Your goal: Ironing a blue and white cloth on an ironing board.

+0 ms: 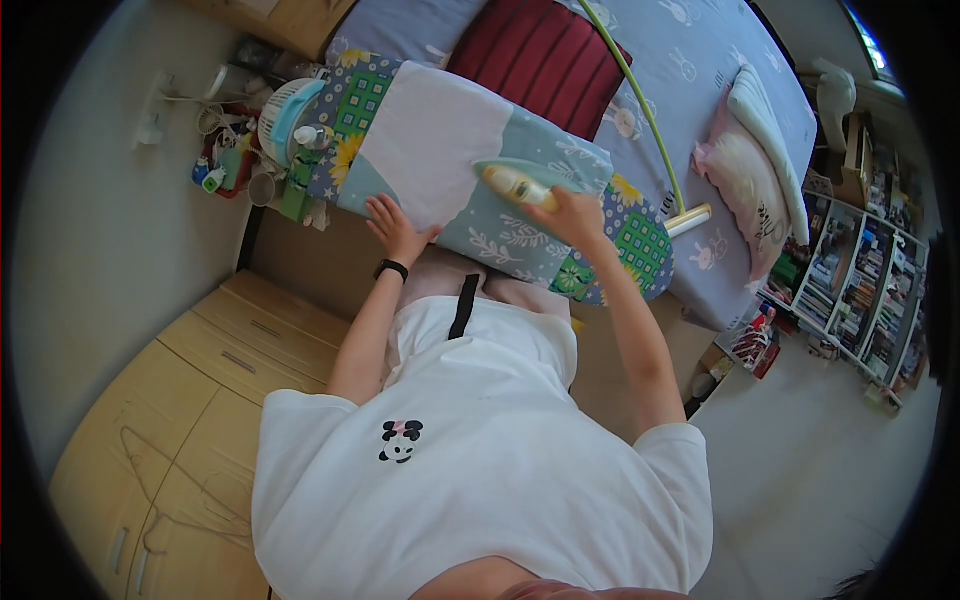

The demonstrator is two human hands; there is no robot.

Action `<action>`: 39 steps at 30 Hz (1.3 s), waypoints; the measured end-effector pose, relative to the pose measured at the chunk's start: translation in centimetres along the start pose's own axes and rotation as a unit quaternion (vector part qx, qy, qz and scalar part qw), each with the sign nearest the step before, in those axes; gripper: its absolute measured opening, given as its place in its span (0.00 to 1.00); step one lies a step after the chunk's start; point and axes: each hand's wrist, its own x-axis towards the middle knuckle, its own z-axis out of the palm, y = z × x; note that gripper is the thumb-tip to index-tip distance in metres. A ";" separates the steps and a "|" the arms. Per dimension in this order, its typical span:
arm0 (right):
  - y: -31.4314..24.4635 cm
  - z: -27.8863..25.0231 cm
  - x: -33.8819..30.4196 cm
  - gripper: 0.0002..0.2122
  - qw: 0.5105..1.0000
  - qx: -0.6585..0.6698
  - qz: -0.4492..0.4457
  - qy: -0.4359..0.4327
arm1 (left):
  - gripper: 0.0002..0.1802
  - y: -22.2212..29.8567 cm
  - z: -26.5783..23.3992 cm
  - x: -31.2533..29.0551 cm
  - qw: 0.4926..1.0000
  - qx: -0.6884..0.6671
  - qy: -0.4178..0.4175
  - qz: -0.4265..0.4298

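Note:
My right hand (574, 218) is closed round the handle of a clothes iron (515, 186), which has a pale yellow body and a greenish see-through front. The iron rests on a piece of cloth (415, 140), part white and part grey-green with white leaf prints. Fingers spread, my left hand (398, 230) lies flat on the cloth's near edge, left of the iron. Beneath the cloth is an ironing board (645, 240) with a patterned cover of green checks and yellow sunflowers, showing at both ends.
Behind the board, a dark red striped cushion (540, 62) lies on a bed (690, 80). A long green pole (645, 105) with a white head crosses it. A small fan (285, 122) and clutter stand at left, above wooden cabinets (215, 395). Shelves (850, 275) are at right.

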 end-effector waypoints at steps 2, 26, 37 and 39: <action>-1.5 1.2 0.4 0.25 0.994 -0.009 -0.111 -0.014 | 0.74 -0.3 0.0 0.3 1.000 0.011 0.004 0.005; 0.1 -0.5 9.0 0.27 0.976 0.065 0.179 0.102 | 0.76 1.2 -2.9 0.8 0.989 0.035 -0.107 -0.092; -10.4 2.8 4.3 0.24 0.999 0.028 -0.038 -0.026 | 0.50 -4.5 -7.6 3.5 0.981 0.133 -0.013 0.141; -12.0 4.3 4.9 0.24 0.998 0.037 -0.046 -0.029 | 0.49 -5.3 -8.3 4.2 0.975 0.146 -0.037 0.165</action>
